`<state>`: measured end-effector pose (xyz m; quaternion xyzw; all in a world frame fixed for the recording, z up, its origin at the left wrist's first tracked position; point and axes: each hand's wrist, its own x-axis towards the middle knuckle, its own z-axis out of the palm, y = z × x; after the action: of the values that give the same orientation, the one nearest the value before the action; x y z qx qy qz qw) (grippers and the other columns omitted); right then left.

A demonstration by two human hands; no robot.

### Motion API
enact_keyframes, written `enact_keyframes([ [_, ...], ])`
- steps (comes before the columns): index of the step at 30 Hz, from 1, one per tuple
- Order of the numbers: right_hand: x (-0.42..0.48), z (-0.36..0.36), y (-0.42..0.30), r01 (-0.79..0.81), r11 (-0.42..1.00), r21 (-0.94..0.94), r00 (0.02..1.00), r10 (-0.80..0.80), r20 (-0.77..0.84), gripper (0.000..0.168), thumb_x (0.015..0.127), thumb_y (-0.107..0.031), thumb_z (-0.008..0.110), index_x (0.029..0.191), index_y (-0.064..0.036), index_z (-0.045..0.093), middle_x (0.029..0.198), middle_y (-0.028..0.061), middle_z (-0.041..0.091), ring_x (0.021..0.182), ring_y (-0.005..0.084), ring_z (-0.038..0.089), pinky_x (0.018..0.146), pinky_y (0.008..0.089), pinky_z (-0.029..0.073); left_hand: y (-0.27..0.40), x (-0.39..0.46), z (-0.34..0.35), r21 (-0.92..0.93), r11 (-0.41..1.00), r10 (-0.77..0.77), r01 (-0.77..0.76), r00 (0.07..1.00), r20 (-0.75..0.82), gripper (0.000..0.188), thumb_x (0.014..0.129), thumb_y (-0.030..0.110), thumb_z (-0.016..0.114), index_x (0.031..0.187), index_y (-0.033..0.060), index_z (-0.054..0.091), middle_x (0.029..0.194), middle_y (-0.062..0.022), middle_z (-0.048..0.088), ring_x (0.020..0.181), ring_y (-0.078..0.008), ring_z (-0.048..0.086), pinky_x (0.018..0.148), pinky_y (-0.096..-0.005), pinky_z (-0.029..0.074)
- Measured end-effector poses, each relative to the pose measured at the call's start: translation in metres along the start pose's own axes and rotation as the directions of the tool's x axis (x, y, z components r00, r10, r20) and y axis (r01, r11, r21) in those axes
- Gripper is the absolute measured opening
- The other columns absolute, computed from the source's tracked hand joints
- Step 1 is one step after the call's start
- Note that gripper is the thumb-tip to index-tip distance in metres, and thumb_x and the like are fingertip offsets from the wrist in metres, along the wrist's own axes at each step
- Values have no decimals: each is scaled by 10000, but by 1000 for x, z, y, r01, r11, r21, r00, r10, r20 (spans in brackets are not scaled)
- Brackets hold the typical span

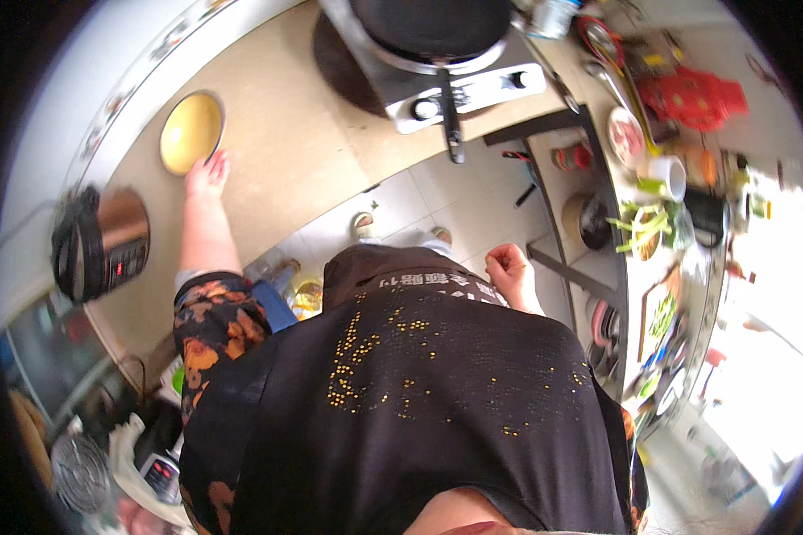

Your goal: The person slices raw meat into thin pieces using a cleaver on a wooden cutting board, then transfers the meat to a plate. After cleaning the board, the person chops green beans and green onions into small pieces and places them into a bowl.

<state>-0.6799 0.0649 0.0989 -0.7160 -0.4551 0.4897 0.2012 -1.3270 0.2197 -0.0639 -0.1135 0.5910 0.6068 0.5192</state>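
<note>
At the upper left, my left hand (pixel 209 174) grips the near rim of a yellow bowl (pixel 191 134) over the beige countertop (pixel 274 134). The bowl's inside faces the camera and looks empty. Right of centre, my right hand (pixel 506 267) hangs beside my brown apron (pixel 375 271) with its fingers curled in; it holds nothing that I can make out. At the top, a black frying pan (pixel 431 27) sits on a silver hotplate (pixel 468 97) with two knobs, its black handle pointing towards me.
A rice or pressure cooker (pixel 127 234) stands at the left end of the counter. On the right are a black-framed shelf (pixel 602 200) with pots, a plate of pinkish food (pixel 626 137), a white mug (pixel 672 178), green vegetables (pixel 646 227) and a cutting board (pixel 652 321).
</note>
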Motion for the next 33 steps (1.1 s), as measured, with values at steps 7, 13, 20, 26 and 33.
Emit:
enact_keyframes([
  [7,-42,-29,21,9,998,-66,988,-19,-153,154,874,-172,620,948,-38,625,860,170,671,814,296,662,748,379,517,-16,-36,13,9,965,256,-264,944,207,409,983,152,417,1323,-75,412,1259,-237,538,1100,-334,582,883,-399,551],
  [13,-69,-90,92,61,984,168,987,-35,-158,142,878,-138,614,945,-16,590,784,110,656,744,200,624,715,342,504,-89,-228,113,103,899,331,-425,815,475,328,908,124,554,1183,-55,538,1118,-150,619,1000,-248,595,785,-344,482],
  [20,-126,-204,197,100,974,204,939,-25,-342,147,873,-145,601,951,-21,593,813,130,663,779,245,645,740,353,512,-331,-421,243,376,885,-91,-274,691,717,312,910,110,580,1209,26,550,1113,-90,634,941,-218,613,756,-368,512],
  [26,-190,-244,289,-41,916,399,848,243,-471,161,864,-161,616,940,-20,602,820,106,651,758,185,618,703,326,503,-525,-525,311,715,650,-523,-260,530,668,216,947,188,604,1076,16,608,954,-80,671,790,-182,642,674,-336,543],
  [33,-206,-248,365,-17,688,725,746,492,-449,116,871,-105,651,936,-27,597,788,16,623,708,59,561,660,235,478,-686,-599,378,852,320,-808,-414,350,474,264,952,265,593,1144,84,586,989,-18,649,809,-132,607,722,-309,525],
])
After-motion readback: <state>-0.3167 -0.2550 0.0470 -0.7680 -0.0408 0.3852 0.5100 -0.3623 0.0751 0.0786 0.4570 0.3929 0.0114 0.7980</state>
